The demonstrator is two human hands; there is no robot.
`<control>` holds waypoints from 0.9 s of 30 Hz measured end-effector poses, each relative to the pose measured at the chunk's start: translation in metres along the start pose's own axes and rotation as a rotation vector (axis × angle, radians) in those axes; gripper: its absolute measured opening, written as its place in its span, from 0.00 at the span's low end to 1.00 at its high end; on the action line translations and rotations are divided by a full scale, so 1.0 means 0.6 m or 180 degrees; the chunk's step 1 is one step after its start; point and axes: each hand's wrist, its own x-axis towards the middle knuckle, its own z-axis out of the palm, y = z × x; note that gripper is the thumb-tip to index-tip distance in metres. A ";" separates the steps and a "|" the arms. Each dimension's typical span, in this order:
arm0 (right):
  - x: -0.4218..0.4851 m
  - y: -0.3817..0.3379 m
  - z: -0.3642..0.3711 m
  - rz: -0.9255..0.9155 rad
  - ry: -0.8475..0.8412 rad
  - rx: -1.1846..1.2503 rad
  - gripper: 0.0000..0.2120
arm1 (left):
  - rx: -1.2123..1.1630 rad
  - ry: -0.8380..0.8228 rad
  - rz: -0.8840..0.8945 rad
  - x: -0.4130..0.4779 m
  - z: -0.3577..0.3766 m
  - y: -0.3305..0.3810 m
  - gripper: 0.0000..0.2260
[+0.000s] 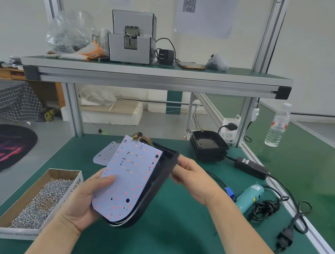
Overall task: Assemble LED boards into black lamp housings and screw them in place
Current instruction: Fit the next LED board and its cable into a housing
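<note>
While our left hand (80, 198) pinched the board (128, 177) at its lower edge, thumb on its face, our right hand (193, 179) gripped the housing (159, 181) rim, both tilted above the table (168, 244). The board seemed thin, light and fragile, so edges looked safest.

The left hand (80, 198) and right hand (193, 179) are bare, and both forearms (254, 240) are bare as far as seen.
</note>
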 end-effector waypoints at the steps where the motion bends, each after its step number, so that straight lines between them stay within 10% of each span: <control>1: 0.001 0.006 0.004 0.0007 0.0082 -0.0179 0.07 | 0.0075 -0.0075 -0.0035 -0.002 0.001 0.002 0.16; 8: -0.020 0.004 0.007 0.0221 0.0306 -0.0259 0.26 | 0.0640 -0.0127 -0.0030 -0.002 0.029 0.017 0.17; 12: -0.041 -0.041 -0.016 -0.0810 0.2089 -0.0477 0.08 | 0.0812 -0.0012 0.0074 -0.005 0.021 0.005 0.14; 16: -0.044 -0.066 0.021 -0.0918 0.1258 -0.2013 0.14 | 0.1037 -0.0299 0.0080 -0.003 0.033 -0.012 0.20; 27: -0.032 -0.063 0.033 -0.0501 0.0681 -0.1704 0.15 | 0.1775 0.0485 0.1093 0.002 0.054 -0.037 0.18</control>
